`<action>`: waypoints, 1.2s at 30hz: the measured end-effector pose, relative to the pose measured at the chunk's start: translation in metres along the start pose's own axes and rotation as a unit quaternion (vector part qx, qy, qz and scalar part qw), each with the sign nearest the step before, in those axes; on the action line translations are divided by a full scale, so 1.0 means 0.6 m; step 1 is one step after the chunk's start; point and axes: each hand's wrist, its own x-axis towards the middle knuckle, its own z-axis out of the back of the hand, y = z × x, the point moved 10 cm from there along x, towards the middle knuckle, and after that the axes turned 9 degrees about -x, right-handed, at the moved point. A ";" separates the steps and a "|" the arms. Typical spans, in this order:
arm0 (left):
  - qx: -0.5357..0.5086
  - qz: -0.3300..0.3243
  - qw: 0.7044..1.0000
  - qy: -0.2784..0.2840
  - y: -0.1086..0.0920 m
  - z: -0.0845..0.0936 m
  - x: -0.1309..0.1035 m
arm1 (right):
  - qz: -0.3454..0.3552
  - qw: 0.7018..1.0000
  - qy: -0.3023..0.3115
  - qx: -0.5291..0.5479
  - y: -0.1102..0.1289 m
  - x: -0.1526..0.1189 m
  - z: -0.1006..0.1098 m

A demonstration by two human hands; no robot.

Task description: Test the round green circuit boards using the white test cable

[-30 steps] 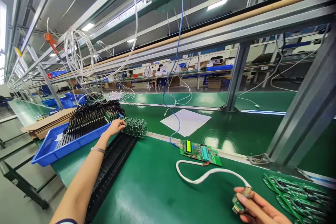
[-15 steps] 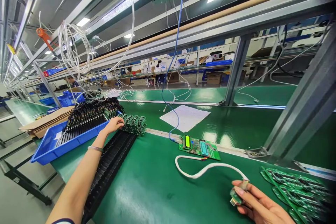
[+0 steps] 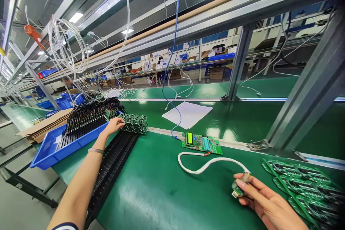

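My left hand reaches to the near end of a row of upright green circuit boards. Its fingers are pinched at the edge of the closest board. Those boards stand in the far end of a long black slotted rack. In my right hand is a small pin connector, held between thumb and fingers with its metal pins facing down-left. A white sleeved cable links this connector to a green tester board with a lit yellow-green display and a blue socket.
Stacked green circuit boards lie at the right. A blue tray with black wired parts stands left, beside flat cardboard. White paper lies behind the tester. A metal post rises at the right; a blue cable hangs down.
The view has shifted slightly, so most things sit a little further left and higher. Both hands keep their grips, the left at the boards and the right on the connector.
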 end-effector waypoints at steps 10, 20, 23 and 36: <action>0.052 -0.009 0.999 -0.002 -0.022 -0.008 -0.002 | 0.009 1.000 -0.007 -0.004 -0.004 0.006 0.009; 0.146 -0.020 0.986 -0.074 -0.084 0.029 -0.009 | 0.012 1.000 0.014 -0.008 -0.005 0.005 0.004; 0.163 -0.039 0.978 -0.122 -0.131 0.034 -0.020 | 0.035 0.999 0.031 -0.005 0.012 -0.004 -0.008; 0.050 -0.464 0.877 0.113 -0.658 -0.399 -0.163 | 0.238 0.957 0.026 -0.166 0.042 0.003 -0.049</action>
